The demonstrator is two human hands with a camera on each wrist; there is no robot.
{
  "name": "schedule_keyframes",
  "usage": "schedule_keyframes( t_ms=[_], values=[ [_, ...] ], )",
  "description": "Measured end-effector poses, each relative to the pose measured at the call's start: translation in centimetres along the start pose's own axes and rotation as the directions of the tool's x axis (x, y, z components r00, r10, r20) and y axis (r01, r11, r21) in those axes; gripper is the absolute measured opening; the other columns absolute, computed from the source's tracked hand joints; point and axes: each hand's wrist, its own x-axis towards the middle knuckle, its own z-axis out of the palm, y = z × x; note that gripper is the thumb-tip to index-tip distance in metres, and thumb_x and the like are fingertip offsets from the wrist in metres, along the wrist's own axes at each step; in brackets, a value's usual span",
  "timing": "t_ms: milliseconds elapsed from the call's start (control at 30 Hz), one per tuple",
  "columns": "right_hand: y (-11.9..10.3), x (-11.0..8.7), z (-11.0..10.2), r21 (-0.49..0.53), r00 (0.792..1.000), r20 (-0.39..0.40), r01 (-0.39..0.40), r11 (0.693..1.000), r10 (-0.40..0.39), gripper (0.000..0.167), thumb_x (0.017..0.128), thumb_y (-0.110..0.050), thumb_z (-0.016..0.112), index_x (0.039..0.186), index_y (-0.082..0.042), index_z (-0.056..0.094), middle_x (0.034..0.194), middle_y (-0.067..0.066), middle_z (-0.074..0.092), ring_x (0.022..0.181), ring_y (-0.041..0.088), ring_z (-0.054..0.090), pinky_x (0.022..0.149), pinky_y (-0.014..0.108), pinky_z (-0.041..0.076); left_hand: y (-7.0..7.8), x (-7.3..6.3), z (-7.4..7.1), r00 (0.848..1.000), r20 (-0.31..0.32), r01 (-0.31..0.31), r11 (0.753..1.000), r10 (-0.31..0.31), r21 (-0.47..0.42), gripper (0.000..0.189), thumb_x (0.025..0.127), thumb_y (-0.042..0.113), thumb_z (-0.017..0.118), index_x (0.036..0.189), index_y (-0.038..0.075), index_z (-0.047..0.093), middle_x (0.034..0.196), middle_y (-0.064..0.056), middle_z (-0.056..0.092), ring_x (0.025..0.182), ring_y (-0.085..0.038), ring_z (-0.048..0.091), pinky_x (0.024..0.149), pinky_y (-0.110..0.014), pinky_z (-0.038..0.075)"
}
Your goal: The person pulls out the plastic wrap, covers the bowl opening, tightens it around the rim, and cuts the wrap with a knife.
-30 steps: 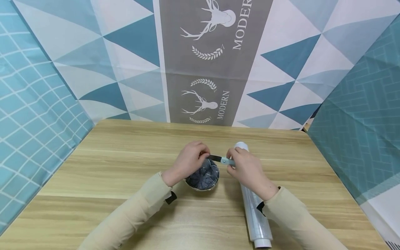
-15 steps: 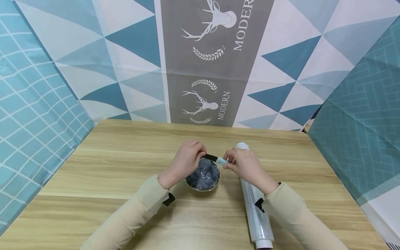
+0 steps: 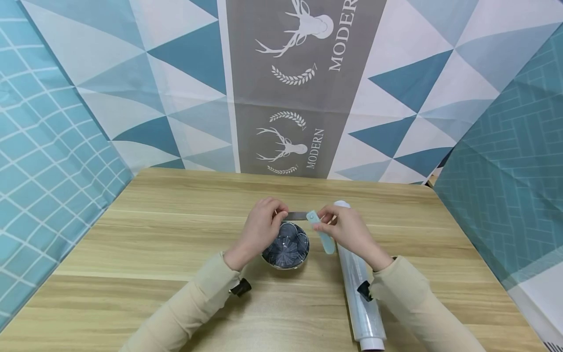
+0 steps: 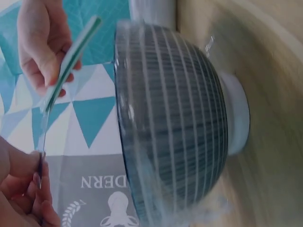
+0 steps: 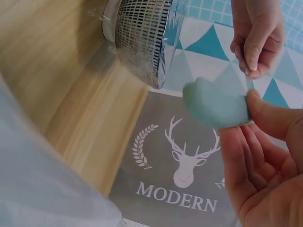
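A folding knife with a pale teal handle (image 3: pixel 325 240) and a dark blade (image 3: pixel 297 215) is held between both hands, above the bowl's far rim in the head view. My left hand (image 3: pixel 263 224) pinches the blade near its tip. At the pivot end, my right hand (image 3: pixel 347 229) pinches the handle (image 5: pixel 213 103) between thumb and fingers. Handle and blade stand at an angle, partly folded. Just below sits a striped bowl (image 4: pixel 173 118) with clear plastic film stretched over it; loose film (image 5: pixel 97 15) sticks out near its foot.
A long roll of cling film (image 3: pixel 361 298) lies on the wooden table (image 3: pixel 176 244) right of the bowl, under my right forearm. Patterned cloth (image 3: pixel 281 98) hangs behind the table, with teal cloth walls at both sides.
The knife has gone from straight to bent: its handle has swung down toward the near side, while the blade has levelled out. My left hand has shifted slightly left; the bowl stays put.
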Motion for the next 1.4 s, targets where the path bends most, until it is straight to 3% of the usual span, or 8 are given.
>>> schedule_keyframes(
  t_ms=[167,333,500,700,833,1167,1400],
  values=[
    [-0.2,0.1,0.4,0.15,0.998,-0.028,-0.058,0.987,0.063,0.019,0.077,-0.02,0.072,0.087,-0.006,0.064,0.077,0.004,0.064,0.066,0.017,0.062,0.054,0.022,0.051,0.6,-0.3,0.3,0.997,-0.053,0.047,0.998,-0.049,-0.052,0.002,0.084,0.007,0.063,0.084,0.005,0.064,0.079,-0.003,0.059,0.069,-0.013,0.048,0.061,-0.024,0.041],
    [-0.4,0.2,1.0,0.351,0.993,-0.036,-0.096,0.931,0.116,0.017,0.078,-0.01,0.07,0.084,0.002,0.06,0.076,0.012,0.062,0.063,0.022,0.066,0.054,0.024,0.054,0.9,-0.6,0.7,0.994,-0.082,0.06,0.993,-0.068,-0.101,0.005,0.081,0.003,0.064,0.083,0.007,0.063,0.078,-0.002,0.059,0.067,-0.011,0.05,0.059,-0.021,0.042],
    [-0.6,0.4,1.3,0.449,0.985,-0.03,-0.141,0.882,0.172,0.018,0.08,-0.007,0.067,0.088,0.005,0.057,0.079,0.015,0.059,0.06,0.02,0.066,0.056,0.026,0.055,1.2,-0.9,1.0,0.995,-0.069,0.067,0.987,-0.077,-0.144,0.005,0.08,0.003,0.063,0.085,0.006,0.063,0.073,-0.001,0.058,0.064,-0.009,0.049,0.054,-0.019,0.043],
    [-0.7,0.5,1.6,0.505,0.974,-0.029,-0.18,0.844,0.225,0.017,0.082,-0.006,0.065,0.09,0.006,0.055,0.083,0.014,0.055,0.063,0.02,0.066,0.059,0.027,0.055,1.7,-1.3,1.5,0.992,-0.003,0.125,0.972,-0.129,-0.2,0.004,0.081,0.007,0.065,0.083,0.005,0.068,0.071,0.0,0.064,0.058,-0.004,0.052,0.05,-0.017,0.045],
    [-0.8,0.6,1.8,0.526,0.968,-0.047,-0.185,0.83,0.246,0.016,0.082,-0.005,0.064,0.09,0.006,0.055,0.083,0.014,0.055,0.065,0.024,0.067,0.06,0.028,0.055,2.0,-1.7,1.9,0.994,0.017,0.113,0.978,-0.112,-0.173,0.006,0.081,0.007,0.066,0.083,0.005,0.07,0.072,-0.002,0.067,0.058,-0.004,0.056,0.051,-0.015,0.046],
    [-0.9,0.4,2.1,0.505,0.965,-0.068,-0.186,0.843,0.253,0.015,0.082,-0.005,0.065,0.091,0.004,0.056,0.083,0.014,0.057,0.06,0.02,0.066,0.057,0.025,0.055,2.2,-1.9,2.3,0.995,0.036,0.094,0.987,-0.09,-0.132,0.007,0.081,0.008,0.064,0.083,0.006,0.071,0.072,-0.001,0.068,0.059,-0.004,0.056,0.052,-0.014,0.045],
    [-0.6,0.1,1.8,0.5,0.972,-0.026,-0.191,0.845,0.235,0.019,0.084,-0.009,0.064,0.097,0.004,0.059,0.087,0.014,0.058,0.063,0.018,0.063,0.06,0.03,0.056,1.9,-1.9,2.3,0.994,0.102,0.053,0.992,-0.041,-0.118,0.003,0.082,0.011,0.066,0.082,0.01,0.069,0.075,0.002,0.068,0.061,-0.004,0.054,0.055,-0.015,0.044]
  ],
)
